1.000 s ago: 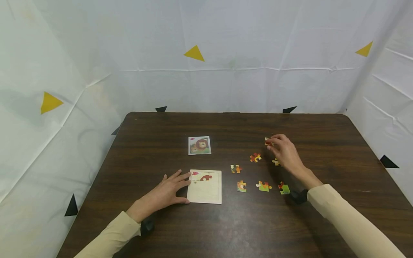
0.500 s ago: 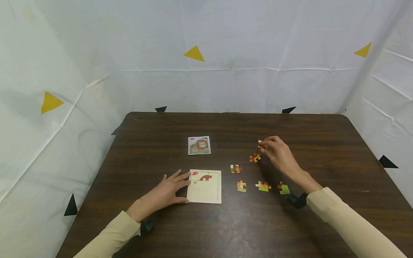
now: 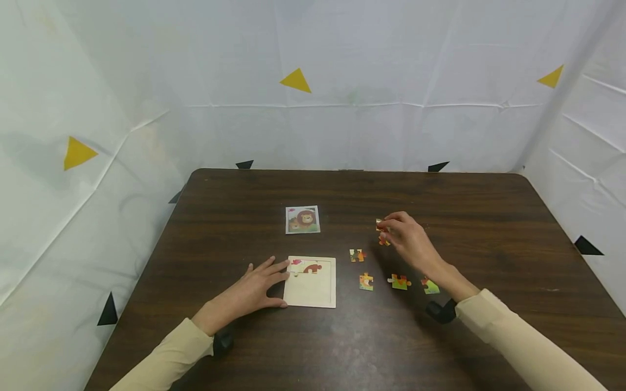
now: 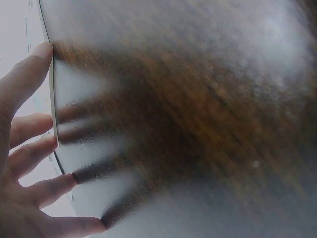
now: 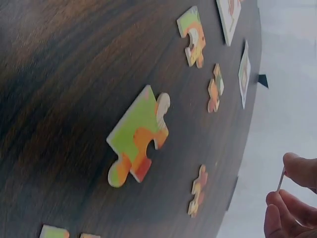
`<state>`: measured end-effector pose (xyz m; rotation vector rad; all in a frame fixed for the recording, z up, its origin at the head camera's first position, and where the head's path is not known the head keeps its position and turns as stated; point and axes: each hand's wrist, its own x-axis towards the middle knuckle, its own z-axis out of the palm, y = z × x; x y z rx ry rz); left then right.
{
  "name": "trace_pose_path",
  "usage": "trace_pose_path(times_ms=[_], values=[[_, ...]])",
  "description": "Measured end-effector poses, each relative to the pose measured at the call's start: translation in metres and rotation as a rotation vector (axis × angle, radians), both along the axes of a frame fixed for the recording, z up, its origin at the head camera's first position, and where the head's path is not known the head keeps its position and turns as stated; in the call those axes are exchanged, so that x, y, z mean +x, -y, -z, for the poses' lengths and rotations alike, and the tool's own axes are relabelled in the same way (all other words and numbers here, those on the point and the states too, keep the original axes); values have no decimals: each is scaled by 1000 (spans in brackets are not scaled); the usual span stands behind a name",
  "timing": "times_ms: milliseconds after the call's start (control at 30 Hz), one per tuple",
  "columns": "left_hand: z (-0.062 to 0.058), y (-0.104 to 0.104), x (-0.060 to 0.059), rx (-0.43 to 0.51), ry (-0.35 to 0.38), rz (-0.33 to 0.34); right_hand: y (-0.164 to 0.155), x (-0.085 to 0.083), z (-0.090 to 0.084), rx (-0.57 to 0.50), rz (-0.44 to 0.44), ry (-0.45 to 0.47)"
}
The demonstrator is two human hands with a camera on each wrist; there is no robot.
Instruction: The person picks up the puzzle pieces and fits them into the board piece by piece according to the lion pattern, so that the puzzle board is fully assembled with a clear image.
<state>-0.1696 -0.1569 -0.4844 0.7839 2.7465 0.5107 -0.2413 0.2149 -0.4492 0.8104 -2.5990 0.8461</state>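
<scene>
Above the table, right hand [image 3: 408, 239] pinches piece [image 3: 379, 224] upright

the table [image 3: 489, 228] looks like dark wood-grain laminate with a soft sheen. on it, the puzzle tray [image 3: 310, 288] seems pale, matt wood or card. right of the tray, the loose pieces [image 5: 139, 137] look like flat printed card, lightly glossy. behind the table, white cloth walls [image 3: 391, 65] hang creased and matt.
</scene>
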Motion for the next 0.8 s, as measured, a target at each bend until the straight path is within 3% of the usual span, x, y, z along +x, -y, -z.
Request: trace_pose_path(times_ms=[800], values=[[0,0,0,-12,-4,-4,36,14,14,43,-109,42]])
